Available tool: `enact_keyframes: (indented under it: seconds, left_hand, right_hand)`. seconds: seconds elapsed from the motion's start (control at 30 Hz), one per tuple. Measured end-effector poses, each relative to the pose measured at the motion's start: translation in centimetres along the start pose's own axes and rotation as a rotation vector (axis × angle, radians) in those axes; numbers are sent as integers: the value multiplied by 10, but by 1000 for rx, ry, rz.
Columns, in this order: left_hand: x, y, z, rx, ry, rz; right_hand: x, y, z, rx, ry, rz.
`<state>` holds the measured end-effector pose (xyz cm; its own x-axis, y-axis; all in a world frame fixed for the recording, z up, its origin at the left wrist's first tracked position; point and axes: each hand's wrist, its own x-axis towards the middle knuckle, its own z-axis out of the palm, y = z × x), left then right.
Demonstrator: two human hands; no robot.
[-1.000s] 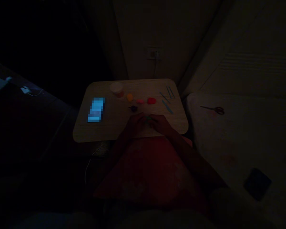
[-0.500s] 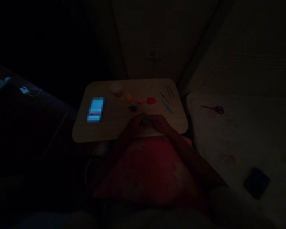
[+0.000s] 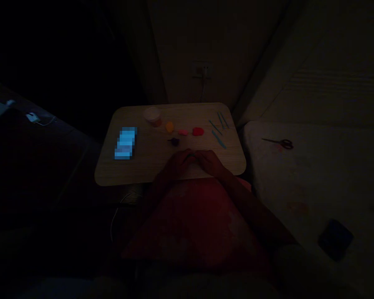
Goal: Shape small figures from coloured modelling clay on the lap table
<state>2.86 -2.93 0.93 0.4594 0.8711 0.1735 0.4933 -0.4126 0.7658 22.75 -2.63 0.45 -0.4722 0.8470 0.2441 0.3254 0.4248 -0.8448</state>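
Note:
My left hand (image 3: 179,160) and my right hand (image 3: 210,161) meet fingertip to fingertip over the near edge of the small table. Their fingers close around a lump of green modelling clay, now almost wholly hidden; only a dark trace shows between the fingertips. Just beyond the hands lie a dark lump with a thin point (image 3: 174,142), a pink piece (image 3: 183,132), a red lump (image 3: 198,131) and an orange ball (image 3: 169,127). Several blue-green modelling tools (image 3: 218,139) rest on the right of the table. The light is very dim.
A tub (image 3: 152,117) stands at the back of the wooden table (image 3: 112,176), and a lit phone (image 3: 125,143) lies at its left. Scissors (image 3: 286,144) and a dark square object (image 3: 335,239) lie on the pale surface at right. A red cushion (image 3: 199,220) is below my forearms.
My fingers have closed further over the green clay, which showed plainly between them before and is now nearly covered. The things on the table have stayed put.

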Motion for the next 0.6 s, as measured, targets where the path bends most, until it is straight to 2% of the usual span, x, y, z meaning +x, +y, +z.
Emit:
enact_keyframes:
  seconds: [0.1,0.33,0.47,0.6]
  left_hand:
    - [0,-1,-1,-18,32,2]
    - [0,2,-3,-61,29,-12]
    - [0,2,-2,-43,41,-47]
    - [-2,6,-2,-66,44,-53]
  right_hand:
    - [0,-1,-2,11,-17,0]
    - [-2,1,0,-23,9,-65]
    - [-1,0,0,-91,-23,-36]
    - [1,1,-2,-46,-14,-29]
